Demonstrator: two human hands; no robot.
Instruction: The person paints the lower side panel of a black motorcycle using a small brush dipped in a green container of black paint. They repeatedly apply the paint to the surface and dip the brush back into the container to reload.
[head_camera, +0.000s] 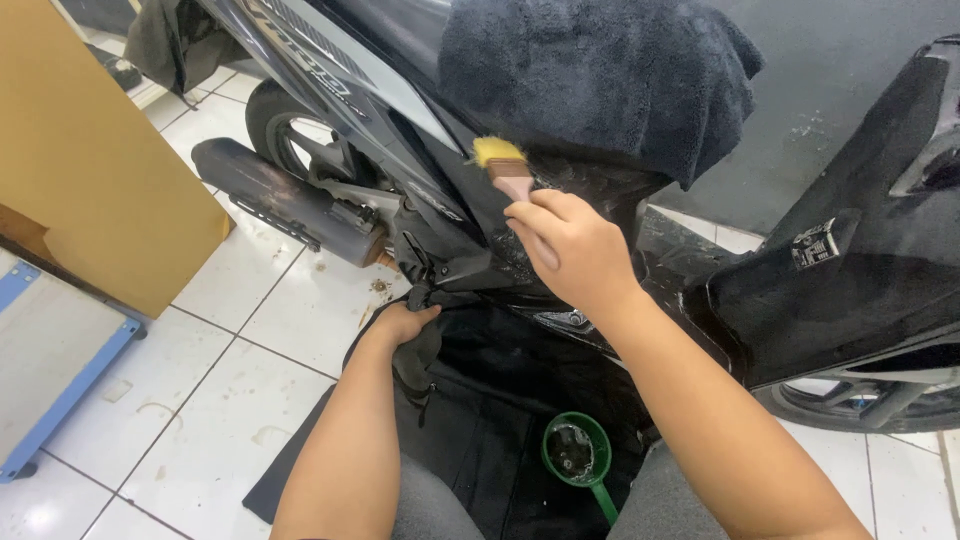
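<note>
The right hand (568, 245) has its grip closed around the wooden handle of a small paintbrush (505, 167), whose long axis runs up and away from the knuckles, the yellow bristles touching the scooter's black side panel (590, 185) just under a dark towel (600, 75) draped over the seat. The left hand (400, 325) sits lower and to the left, fingers curled onto a dark part by the footrest. A green dipper (577, 452) rests on the floor mat between the knees.
</note>
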